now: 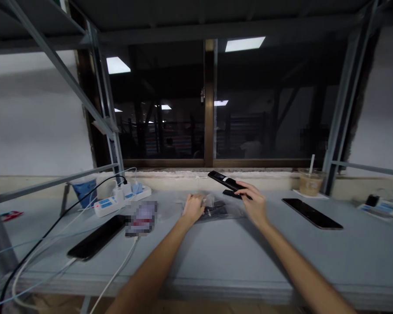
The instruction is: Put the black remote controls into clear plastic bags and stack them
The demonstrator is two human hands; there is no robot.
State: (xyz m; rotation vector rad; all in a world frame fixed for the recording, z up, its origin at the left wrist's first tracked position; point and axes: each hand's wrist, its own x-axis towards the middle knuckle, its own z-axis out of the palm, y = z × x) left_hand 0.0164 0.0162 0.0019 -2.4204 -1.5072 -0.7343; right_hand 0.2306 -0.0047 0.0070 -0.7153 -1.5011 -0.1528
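Note:
My left hand [194, 208] is closed on the edge of a clear plastic bag [229, 213] lying on the grey shelf top. Dark flat items show through the plastic, but their kind is unclear. Raised above the bag, my right hand [253, 203] grips a long black handheld device [225, 179] with a pale band across it; it tilts up to the left. Just under that device is a second black piece [231, 193], partly hidden by my right fingers; I cannot tell whether they touch it.
A dark phone [311, 213] lies right, a drink cup with straw [310, 182] behind it. At left are a black phone [98, 237], another phone [142, 218], a white power strip [105, 206], a blue cup [85, 193] and trailing cables. Metal uprights [342, 113] frame the shelf.

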